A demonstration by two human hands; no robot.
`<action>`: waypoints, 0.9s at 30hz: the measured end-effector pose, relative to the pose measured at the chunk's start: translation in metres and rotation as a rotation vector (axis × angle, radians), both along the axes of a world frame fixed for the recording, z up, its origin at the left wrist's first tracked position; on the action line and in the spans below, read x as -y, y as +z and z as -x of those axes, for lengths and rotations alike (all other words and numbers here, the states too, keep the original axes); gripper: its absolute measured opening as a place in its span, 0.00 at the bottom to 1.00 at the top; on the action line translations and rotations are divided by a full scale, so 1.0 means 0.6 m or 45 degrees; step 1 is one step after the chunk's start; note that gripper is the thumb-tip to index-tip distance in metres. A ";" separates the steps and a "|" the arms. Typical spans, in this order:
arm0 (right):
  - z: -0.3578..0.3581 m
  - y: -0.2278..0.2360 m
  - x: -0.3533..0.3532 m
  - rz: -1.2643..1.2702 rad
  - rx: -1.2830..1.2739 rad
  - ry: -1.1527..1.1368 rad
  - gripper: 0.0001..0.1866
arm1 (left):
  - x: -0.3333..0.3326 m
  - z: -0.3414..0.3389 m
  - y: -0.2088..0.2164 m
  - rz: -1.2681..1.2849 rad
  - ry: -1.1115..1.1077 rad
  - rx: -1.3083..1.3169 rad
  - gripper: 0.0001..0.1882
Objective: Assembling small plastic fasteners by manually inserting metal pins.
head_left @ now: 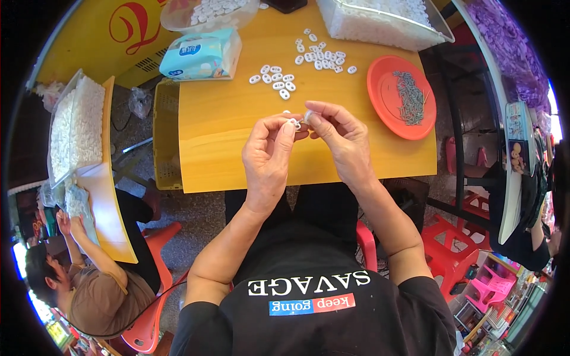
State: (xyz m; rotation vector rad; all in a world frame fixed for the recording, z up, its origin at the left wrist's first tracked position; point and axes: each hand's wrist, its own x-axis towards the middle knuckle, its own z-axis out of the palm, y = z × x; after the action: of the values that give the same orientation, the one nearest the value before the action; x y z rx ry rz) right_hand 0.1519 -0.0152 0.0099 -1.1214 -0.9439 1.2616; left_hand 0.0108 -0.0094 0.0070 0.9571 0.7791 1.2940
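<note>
Between thumb and fingers, my left hand (267,157) pinches a small white oval piece with two holes (294,123). Close against it, my right hand (344,139) grips another small white piece (309,116) between thumb and forefinger. The fingertips of both hands nearly meet above the front half of the wooden table (219,139). Just beyond them lies a loose cluster of white two-holed pieces (277,77), with a larger cluster (319,64) farther back. Right of my hands sits a red plate (383,107) with a heap of small grey metal pins or screws (409,101).
A blue tissue pack (202,54) lies at the back left, near a clear bowl (240,21) of white pieces. A clear bin (386,31) of white parts stands back right. Left, a person (107,296) works at another table beside a full bin (77,127). Red stools (448,249) stand at right.
</note>
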 end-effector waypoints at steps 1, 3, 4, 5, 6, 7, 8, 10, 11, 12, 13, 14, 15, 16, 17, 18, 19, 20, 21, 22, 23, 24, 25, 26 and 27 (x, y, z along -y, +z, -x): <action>0.001 0.002 0.000 -0.079 0.026 -0.013 0.14 | 0.000 0.002 0.000 0.000 0.003 0.000 0.07; -0.004 0.010 -0.001 -0.125 0.054 0.011 0.14 | -0.002 0.005 -0.001 0.036 -0.013 -0.055 0.07; -0.007 0.014 -0.001 -0.172 0.080 0.035 0.14 | -0.001 0.006 0.000 0.037 -0.011 -0.054 0.07; -0.008 0.018 -0.001 -0.171 0.081 0.036 0.14 | -0.001 0.006 0.002 0.054 -0.005 -0.081 0.06; -0.010 0.022 -0.002 -0.127 0.024 0.064 0.14 | 0.000 0.007 0.004 0.071 0.001 -0.109 0.06; -0.011 0.024 -0.002 -0.084 -0.032 0.092 0.14 | 0.001 0.007 0.006 0.073 0.002 -0.108 0.06; -0.012 0.024 -0.002 -0.083 -0.032 0.093 0.14 | 0.001 0.007 0.009 0.075 -0.007 -0.114 0.06; -0.015 0.024 -0.004 -0.020 -0.001 0.075 0.13 | 0.002 0.007 0.011 0.078 -0.015 -0.119 0.06; -0.016 0.023 -0.005 -0.018 -0.002 0.079 0.13 | 0.002 0.008 0.012 0.060 -0.031 -0.145 0.07; -0.017 0.021 -0.005 -0.011 -0.031 0.099 0.12 | 0.003 0.008 0.012 0.043 -0.047 -0.170 0.08; -0.017 0.021 -0.005 -0.003 -0.061 0.118 0.11 | 0.003 0.009 0.013 0.044 -0.045 -0.171 0.08; -0.017 0.020 -0.005 -0.002 -0.062 0.121 0.11 | 0.002 0.009 0.014 0.045 -0.047 -0.181 0.08; -0.016 0.020 -0.004 -0.005 -0.050 0.113 0.11 | 0.002 0.009 0.015 0.045 -0.049 -0.191 0.08; -0.016 0.021 -0.004 -0.008 -0.037 0.106 0.11 | 0.003 0.009 0.016 0.046 -0.048 -0.191 0.08; -0.016 0.021 -0.004 -0.007 -0.038 0.106 0.11 | 0.003 0.010 0.017 0.049 -0.042 -0.205 0.07; -0.015 0.021 -0.004 -0.022 -0.003 0.101 0.11 | 0.003 0.010 0.017 0.052 -0.035 -0.218 0.07; -0.015 0.021 -0.003 -0.037 0.032 0.096 0.11 | 0.003 0.010 0.017 0.053 -0.035 -0.218 0.07; -0.014 0.021 -0.003 -0.036 0.032 0.096 0.11 | 0.002 0.010 0.015 0.057 -0.035 -0.232 0.07; -0.013 0.021 -0.002 -0.062 0.074 0.074 0.10 | 0.002 0.009 0.014 0.062 -0.036 -0.245 0.07; -0.011 0.021 -0.002 -0.089 0.116 0.052 0.10 | 0.001 0.009 0.012 0.063 -0.036 -0.245 0.07; -0.009 0.021 -0.002 -0.088 0.115 0.052 0.10 | 0.001 0.009 0.010 0.064 -0.034 -0.265 0.08; -0.008 0.022 -0.001 -0.105 0.149 0.041 0.10 | 0.001 0.008 0.009 0.064 -0.033 -0.284 0.08; -0.006 0.023 -0.001 -0.123 0.183 0.029 0.09 | 0.001 0.008 0.009 0.065 -0.034 -0.285 0.08; -0.004 0.024 -0.001 -0.122 0.183 0.028 0.09 | 0.001 0.006 0.010 0.066 -0.027 -0.282 0.08; 0.000 0.025 -0.001 -0.133 0.169 0.014 0.08 | 0.002 0.004 0.010 0.067 -0.020 -0.280 0.08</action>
State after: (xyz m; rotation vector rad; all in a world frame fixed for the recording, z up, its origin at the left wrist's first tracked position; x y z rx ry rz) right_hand 0.1518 -0.0148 0.0246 -1.1298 -1.1039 1.1437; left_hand 0.0083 -0.0104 0.0130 1.0724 0.9687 1.1612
